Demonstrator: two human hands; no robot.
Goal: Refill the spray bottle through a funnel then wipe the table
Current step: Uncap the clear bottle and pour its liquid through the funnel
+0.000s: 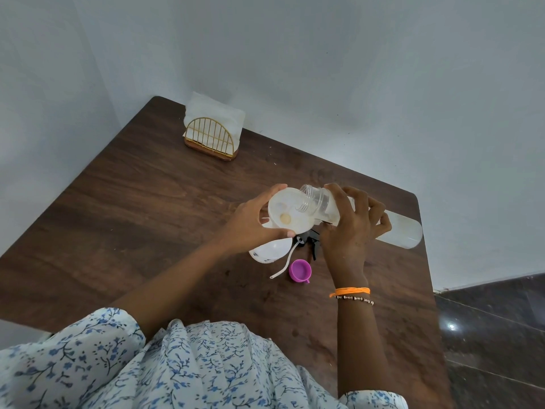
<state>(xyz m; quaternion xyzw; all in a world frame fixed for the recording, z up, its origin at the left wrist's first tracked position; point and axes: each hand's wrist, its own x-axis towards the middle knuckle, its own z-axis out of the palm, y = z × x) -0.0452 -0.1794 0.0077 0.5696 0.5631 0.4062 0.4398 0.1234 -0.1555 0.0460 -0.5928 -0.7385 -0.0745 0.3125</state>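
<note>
My left hand [250, 224] grips the rim of a white funnel [287, 211], which sits in the neck of a white spray bottle [267, 250] below it. My right hand [354, 222] is curled round a long clear plastic bottle [398, 231], tipped almost flat with its open mouth [308, 199] over the funnel bowl. The black spray head [311, 245] with its white dip tube [284, 261] lies on the table beside the spray bottle. A purple cap [300, 270] lies upside down near it.
The dark wooden table [147, 202] stands in a corner of grey walls. A gold wire napkin holder [211, 140] with white napkins stands at its far left. The table's right edge drops to a dark tiled floor [486, 335].
</note>
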